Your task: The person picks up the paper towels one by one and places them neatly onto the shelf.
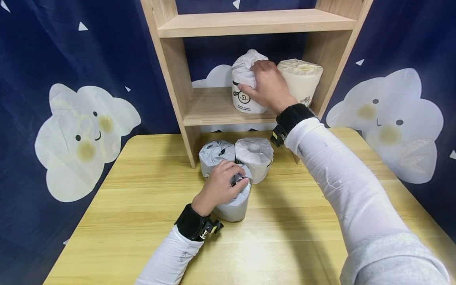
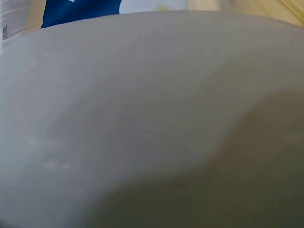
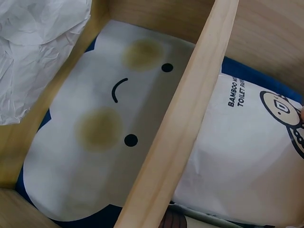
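My right hand (image 1: 269, 85) holds a white paper-wrapped toilet paper roll (image 1: 244, 75) with a cartoon print, which stands on the middle shelf. Its printed side (image 3: 237, 156) shows in the right wrist view, with only a sliver of finger at the edge. Below, on the table, my left hand (image 1: 222, 184) grips the top of a grey-wrapped toilet paper roll (image 1: 235, 211), fingers and thumb curled at its crumpled centre. A pale, blurred wrapper surface (image 2: 142, 104) fills most of the left wrist view, hiding the fingers.
A cream-wrapped roll (image 1: 301, 79) stands on the shelf right of the white one. Two more wrapped rolls, one grey-blue (image 1: 217, 152) and one whitish (image 1: 254, 156), stand behind the left hand. The wooden shelf unit (image 1: 256, 23) rises from the table (image 1: 142, 198) against a blue curtain.
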{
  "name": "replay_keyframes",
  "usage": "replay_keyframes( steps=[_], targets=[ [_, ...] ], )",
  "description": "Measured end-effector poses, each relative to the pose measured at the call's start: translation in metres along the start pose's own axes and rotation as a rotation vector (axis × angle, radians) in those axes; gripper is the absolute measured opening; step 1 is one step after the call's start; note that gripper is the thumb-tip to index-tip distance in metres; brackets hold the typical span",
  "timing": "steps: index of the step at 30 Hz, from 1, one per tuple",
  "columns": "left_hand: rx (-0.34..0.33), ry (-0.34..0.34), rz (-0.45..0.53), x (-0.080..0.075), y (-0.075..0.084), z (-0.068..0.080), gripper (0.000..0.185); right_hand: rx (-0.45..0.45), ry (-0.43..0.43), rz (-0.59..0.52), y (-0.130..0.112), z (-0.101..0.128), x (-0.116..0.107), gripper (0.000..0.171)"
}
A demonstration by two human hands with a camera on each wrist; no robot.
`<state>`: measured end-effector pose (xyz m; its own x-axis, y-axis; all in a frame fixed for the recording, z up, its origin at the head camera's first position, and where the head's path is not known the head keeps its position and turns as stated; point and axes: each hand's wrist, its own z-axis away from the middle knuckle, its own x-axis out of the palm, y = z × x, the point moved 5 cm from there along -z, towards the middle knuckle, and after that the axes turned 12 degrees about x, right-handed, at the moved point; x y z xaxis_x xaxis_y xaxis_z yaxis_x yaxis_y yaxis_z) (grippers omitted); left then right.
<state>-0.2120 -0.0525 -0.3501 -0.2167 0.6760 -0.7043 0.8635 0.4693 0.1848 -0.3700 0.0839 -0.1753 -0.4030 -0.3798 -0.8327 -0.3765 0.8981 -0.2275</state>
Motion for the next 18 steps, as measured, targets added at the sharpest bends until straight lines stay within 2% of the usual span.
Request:
replay_keyframes(
  steps=[10,18],
  targets=[
    [0.009,-0.003,-0.007,0.0014,-0.0002,-0.0004,0.016,0.009,0.035,0.051,-0.0035,0.0013,0.0003,0.062],
    [0.004,-0.008,-0.001,0.0011,0.0003,-0.0005,0.015,0.008,0.074,0.041,-0.0032,0.0026,0.0019,0.059]
  ],
)
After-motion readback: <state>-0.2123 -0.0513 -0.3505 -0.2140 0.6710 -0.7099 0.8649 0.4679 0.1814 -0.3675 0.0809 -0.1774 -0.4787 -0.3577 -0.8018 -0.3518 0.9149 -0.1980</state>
